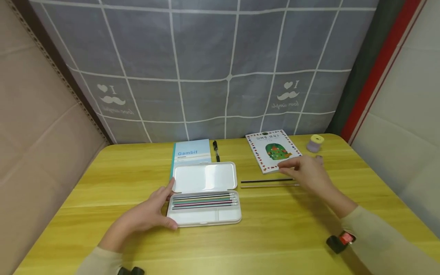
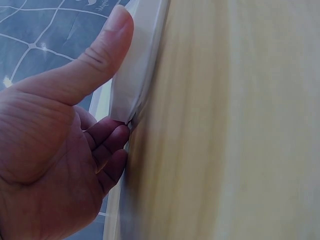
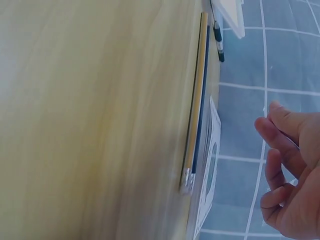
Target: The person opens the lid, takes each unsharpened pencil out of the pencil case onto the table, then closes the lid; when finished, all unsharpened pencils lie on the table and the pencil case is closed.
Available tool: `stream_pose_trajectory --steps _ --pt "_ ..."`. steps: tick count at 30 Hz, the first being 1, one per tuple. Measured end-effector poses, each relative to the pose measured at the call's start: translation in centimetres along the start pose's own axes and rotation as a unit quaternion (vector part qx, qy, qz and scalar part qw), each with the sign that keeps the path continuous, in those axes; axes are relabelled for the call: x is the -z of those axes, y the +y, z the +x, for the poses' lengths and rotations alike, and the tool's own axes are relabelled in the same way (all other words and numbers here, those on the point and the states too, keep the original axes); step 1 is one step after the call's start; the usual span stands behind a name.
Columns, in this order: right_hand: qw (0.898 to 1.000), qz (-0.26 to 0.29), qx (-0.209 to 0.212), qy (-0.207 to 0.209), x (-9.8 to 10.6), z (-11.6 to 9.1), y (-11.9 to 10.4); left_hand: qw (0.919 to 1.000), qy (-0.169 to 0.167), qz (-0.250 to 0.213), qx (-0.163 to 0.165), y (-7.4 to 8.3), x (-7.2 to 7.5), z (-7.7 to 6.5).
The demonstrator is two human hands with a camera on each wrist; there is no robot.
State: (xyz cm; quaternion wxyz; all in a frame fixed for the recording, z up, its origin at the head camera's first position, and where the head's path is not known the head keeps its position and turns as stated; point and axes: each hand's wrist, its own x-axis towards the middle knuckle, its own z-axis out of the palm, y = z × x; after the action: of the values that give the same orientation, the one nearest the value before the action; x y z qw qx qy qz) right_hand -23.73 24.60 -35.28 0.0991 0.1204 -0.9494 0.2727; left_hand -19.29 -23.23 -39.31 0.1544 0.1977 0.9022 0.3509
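Observation:
A white pencil case (image 1: pixel 196 218) lies on the table with its lid (image 1: pixel 206 177) tipped back. Several pencils (image 1: pixel 204 201) lie side by side in its rear compartment. My left hand (image 1: pixel 148 212) holds the case at its left end, thumb at the front corner and fingers behind; in the left wrist view the fingertips curl against its edge. Over the right ends of a black pencil (image 1: pixel 264 181) and a yellowish pencil (image 1: pixel 268 186) hovers my right hand (image 1: pixel 311 173), holding nothing. In the right wrist view its thumb and index tip come close together, apart from both pencils.
A light blue notebook (image 1: pixel 192 147) lies partly behind the lid, with a black pen (image 1: pixel 216 151) beside it. A picture book (image 1: pixel 258 152) lies behind the loose pencils. Farther right stands a small yellow-topped container (image 1: pixel 315 143). A grey curtain hangs along the back edge.

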Motion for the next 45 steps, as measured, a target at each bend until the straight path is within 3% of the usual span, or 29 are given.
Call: stream_pose_trajectory --steps 6,15,27,39,45 --pt "0.999 0.015 0.006 -0.029 -0.6 0.3 -1.4 1.0 0.0 0.002 0.003 0.0 0.0 0.0" --pt "0.999 0.033 0.008 -0.032 -1.6 0.9 -3.0 1.0 0.001 0.002 0.003 0.1 0.0 -0.1" --pt "0.992 0.086 0.048 -0.083 -5.4 1.2 -5.6 1.0 -0.002 -0.001 0.004 0.1 0.0 0.0" --pt "0.971 0.13 0.098 -0.173 -8.1 0.6 -8.0 1.0 -0.001 0.004 0.008 0.1 0.0 0.0" --pt "0.963 0.139 0.091 -0.211 -8.9 0.5 -8.5 1.0 0.0 0.002 0.007 0.2 0.0 0.0"
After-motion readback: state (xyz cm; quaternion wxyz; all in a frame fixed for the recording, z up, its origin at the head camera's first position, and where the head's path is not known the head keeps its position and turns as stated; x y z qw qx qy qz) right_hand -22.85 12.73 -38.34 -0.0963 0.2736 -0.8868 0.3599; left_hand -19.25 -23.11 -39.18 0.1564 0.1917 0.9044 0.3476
